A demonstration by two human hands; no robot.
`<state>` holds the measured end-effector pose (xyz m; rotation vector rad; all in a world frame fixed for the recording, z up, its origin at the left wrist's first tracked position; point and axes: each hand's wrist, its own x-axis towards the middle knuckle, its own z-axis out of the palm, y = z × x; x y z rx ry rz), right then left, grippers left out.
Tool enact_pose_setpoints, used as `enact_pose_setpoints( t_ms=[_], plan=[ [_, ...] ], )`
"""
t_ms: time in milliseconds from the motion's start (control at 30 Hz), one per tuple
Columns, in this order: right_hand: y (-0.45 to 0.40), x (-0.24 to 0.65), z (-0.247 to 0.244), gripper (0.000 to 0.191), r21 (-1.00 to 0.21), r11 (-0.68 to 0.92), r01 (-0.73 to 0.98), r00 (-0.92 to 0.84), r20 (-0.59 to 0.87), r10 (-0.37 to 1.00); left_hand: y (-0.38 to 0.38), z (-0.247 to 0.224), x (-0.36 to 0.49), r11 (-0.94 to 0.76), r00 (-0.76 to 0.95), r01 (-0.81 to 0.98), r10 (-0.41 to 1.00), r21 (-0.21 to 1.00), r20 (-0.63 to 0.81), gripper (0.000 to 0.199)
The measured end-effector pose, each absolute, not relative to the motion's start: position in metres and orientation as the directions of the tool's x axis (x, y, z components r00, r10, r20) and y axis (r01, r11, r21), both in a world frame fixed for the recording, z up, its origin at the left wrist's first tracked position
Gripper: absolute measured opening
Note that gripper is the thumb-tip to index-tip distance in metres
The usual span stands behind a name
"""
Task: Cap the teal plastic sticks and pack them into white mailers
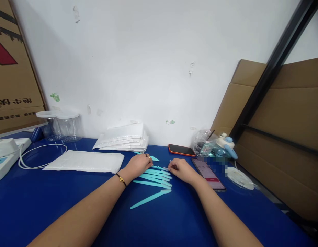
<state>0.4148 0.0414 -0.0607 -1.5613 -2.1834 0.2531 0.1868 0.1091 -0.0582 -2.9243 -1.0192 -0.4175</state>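
Several turquoise plastic knife-like sticks (154, 183) lie in a fanned row on the blue table, one of them (150, 199) apart at the near end. My left hand (140, 164), with a ring and a bracelet, is over the far left part of the row; its fingers are closed around something I cannot make out. Another turquoise piece (155, 159) shows just beyond its fingertips. At the right ends of the sticks is my right hand (181, 169), fingers curled together in a pinch near a stick's tip. What it pinches is too small to tell.
White padded envelopes (123, 135) are stacked by the wall, with a single one (85, 161) left of my hands. Two clear jars (70, 127), a power strip (9, 157) and a cable stand left. Two phones (181, 150) (209, 173), a bagged cup and a blue-white toy (223, 145) are right.
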Motion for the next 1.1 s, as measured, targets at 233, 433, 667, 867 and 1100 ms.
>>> enact_pose_setpoints(
  t_ms=[233,433,667,867,1100],
  plan=[
    [0.040,0.414,-0.060,0.014,-0.395,0.342,0.853,-0.260,0.247,0.934,0.110,-0.060,0.187,-0.788,0.748,0.608,0.609,0.095,0.264,0.025],
    [0.039,0.412,-0.059,0.014,-0.419,0.321,0.849,-0.239,0.237,0.942,0.109,-0.060,0.188,-0.780,0.741,0.618,0.619,0.098,0.260,0.026],
    [0.041,0.411,-0.062,0.015,-0.454,0.330,0.827,-0.255,0.221,0.941,0.108,-0.063,0.190,-0.786,0.746,0.604,0.615,0.131,0.255,0.024],
    [0.042,0.407,-0.066,0.015,-0.493,0.330,0.805,-0.258,0.210,0.943,0.103,-0.066,0.198,-0.785,0.745,0.595,0.620,0.175,0.245,0.023],
    [0.048,0.435,-0.062,0.018,-0.459,0.249,0.853,-0.086,0.346,0.934,0.119,-0.068,0.181,-0.745,0.670,0.648,0.657,0.158,0.347,0.021]
  ],
)
